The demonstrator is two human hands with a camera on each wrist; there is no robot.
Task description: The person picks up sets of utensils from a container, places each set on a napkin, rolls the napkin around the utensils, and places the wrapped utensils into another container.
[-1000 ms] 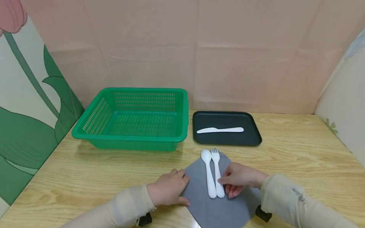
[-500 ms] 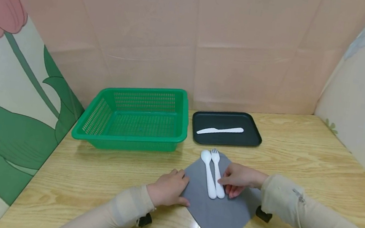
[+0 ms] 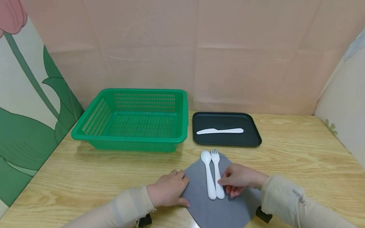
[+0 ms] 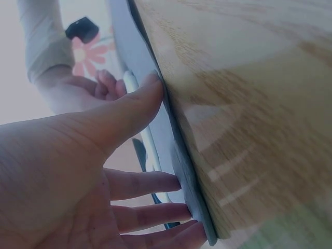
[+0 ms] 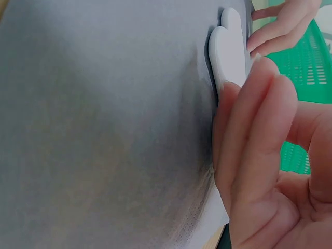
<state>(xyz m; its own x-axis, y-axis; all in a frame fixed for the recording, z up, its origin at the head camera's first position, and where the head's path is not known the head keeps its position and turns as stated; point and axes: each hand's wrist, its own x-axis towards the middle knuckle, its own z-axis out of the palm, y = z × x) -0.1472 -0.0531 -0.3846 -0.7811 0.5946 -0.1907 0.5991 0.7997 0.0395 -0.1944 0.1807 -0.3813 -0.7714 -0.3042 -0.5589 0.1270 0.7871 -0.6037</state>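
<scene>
A grey cloth napkin [image 3: 213,218] lies turned like a diamond on the wooden table. Side by side on it are a white spoon [image 3: 210,179] and a white fork [image 3: 218,170], handles towards me. My left hand [image 3: 170,188] rests at the napkin's left edge; the left wrist view shows its thumb [image 4: 137,106] and straight fingers spread along that edge. At the fork's handle is my right hand [image 3: 237,179], fingers bent and fingertips on it. In the right wrist view these curled fingers [image 5: 254,119] hide part of the handle.
Behind the napkin, a black tray [image 3: 252,136] holds a white knife [image 3: 220,131]. A green plastic basket [image 3: 127,141] with slotted walls stands to the tray's left. A pink backdrop [image 3: 190,53] rises at the table's far edge, with patterned panels at both sides.
</scene>
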